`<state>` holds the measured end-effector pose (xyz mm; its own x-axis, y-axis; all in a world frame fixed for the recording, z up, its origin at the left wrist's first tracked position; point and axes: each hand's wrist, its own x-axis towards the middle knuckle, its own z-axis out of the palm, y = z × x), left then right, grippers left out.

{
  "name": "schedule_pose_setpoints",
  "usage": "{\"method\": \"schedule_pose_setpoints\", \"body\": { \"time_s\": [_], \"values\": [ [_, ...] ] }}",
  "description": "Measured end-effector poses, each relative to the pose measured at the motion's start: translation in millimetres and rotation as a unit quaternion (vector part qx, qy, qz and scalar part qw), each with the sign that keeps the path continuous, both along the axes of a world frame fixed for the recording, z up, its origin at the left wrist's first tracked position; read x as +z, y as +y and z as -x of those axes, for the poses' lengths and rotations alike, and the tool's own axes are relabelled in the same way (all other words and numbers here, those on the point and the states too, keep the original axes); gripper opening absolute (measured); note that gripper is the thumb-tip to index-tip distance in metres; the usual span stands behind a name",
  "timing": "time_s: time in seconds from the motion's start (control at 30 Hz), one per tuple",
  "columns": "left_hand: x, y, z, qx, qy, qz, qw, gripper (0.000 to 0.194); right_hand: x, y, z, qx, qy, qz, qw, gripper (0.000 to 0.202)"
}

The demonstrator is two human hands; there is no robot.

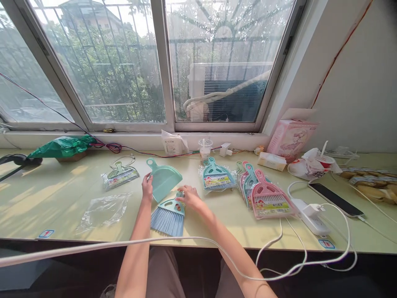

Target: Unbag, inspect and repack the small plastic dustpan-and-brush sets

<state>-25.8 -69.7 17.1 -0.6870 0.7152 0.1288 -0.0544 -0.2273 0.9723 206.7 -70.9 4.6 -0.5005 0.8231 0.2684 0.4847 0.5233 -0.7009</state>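
My left hand (147,187) grips the left edge of a mint-green dustpan (164,179), whose handle with its round hole points away from me. Just nearer to me lies a small hand brush (167,219) with blue-grey bristles spread toward the table's front edge. The fingers of my right hand (190,197) are closed about the brush's handle and partly hide it. Left of my arms, a crumpled clear plastic bag (104,210) lies flat. Behind it is a wrapped green brush-and-dustpan set (120,175).
A wrapped blue set (217,176) and a row of wrapped sets (271,198) in pink, blue and green lie to the right. Beyond are a power strip (312,219), a phone (336,199) and a pink box (291,138). A white cable (93,247) crosses before my forearms.
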Motion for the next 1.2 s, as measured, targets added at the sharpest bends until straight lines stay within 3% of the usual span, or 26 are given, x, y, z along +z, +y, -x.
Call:
{"method": "schedule_pose_setpoints", "body": {
  "time_s": [0.1,0.2,0.33,0.43,0.6,0.7,0.83,0.93,1.0,1.07,1.2],
  "values": [
    [-0.7,2,3,0.043,0.001,0.003,0.999,0.029,-4.8,-5,9,-0.033,-0.084,0.002,0.996,0.031],
    [-0.3,2,4,0.064,0.017,0.008,0.998,0.032,-8.0,-6,13,-0.029,-0.06,0.029,0.997,0.032],
    [2.3,-1,3,0.079,0.019,0.01,0.997,0.037,-7.7,-4,9,-0.054,-0.007,0.02,0.998,0.048],
    [1.6,-1,5,0.099,0.014,0.012,0.995,0.038,-3.3,2,0,-0.11,-0.048,-0.015,0.993,0.029],
    [-3.7,2,12,0.137,-0.016,0.029,0.99,0.034,3.4,18,-19,-0.052,-0.119,0.038,0.991,0.026],
    [-4.5,1,13,0.145,-0.013,0.037,0.989,0.031,3.9,19,-20,-0.041,-0.116,0.027,0.992,0.015],
    [-3.0,-2,12,0.146,-0.001,0.028,0.989,0.024,4.1,10,-13,0.002,-0.052,-0.033,0.998,0.01],
    [-0.3,-3,12,0.145,-0.014,0.013,0.989,0.023,6.4,3,-5,0.037,0.07,-0.043,0.996,0.011],
    [3.4,-3,12,0.144,-0.026,0.006,0.989,0.028,9.4,-2,0,0.024,0.175,-0.031,0.984,0.006],
    [8.9,-7,11,0.095,-0.035,-0.008,0.995,0.033,13.2,-6,4,-0.023,0.274,-0.009,0.961,0.006],
    [21.5,-21,0,-0.158,-0.012,-0.034,0.987,0.053,20.3,-11,4,-0.092,0.379,0.021,0.921,0.014]
  ]
}}
